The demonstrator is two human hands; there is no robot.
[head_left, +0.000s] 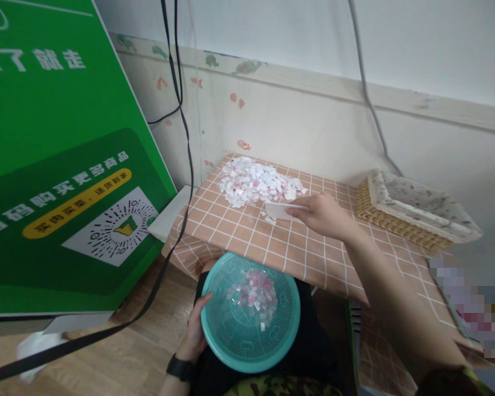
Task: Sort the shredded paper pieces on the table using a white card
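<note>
My left hand (196, 327) grips the rim of a round teal plastic basket (249, 357), tilted on my lap below the table edge. Inside it lies a small heap of white, pink and clear pieces (256, 294). Over the table, my right hand (319, 213) pinches a flat white card-like piece (278, 210), its lower edge against a few loose bits on the cloth. Just beyond the card spreads a larger pile of small white and pink pieces (258, 181). What the pieces are made of I cannot tell.
A brown checked tablecloth (309, 247) covers the table against the wall. A lined wicker basket (400, 217) stands at the right. On the left rises a green printed panel (45, 137), with a black strap (185, 124) hanging beside it.
</note>
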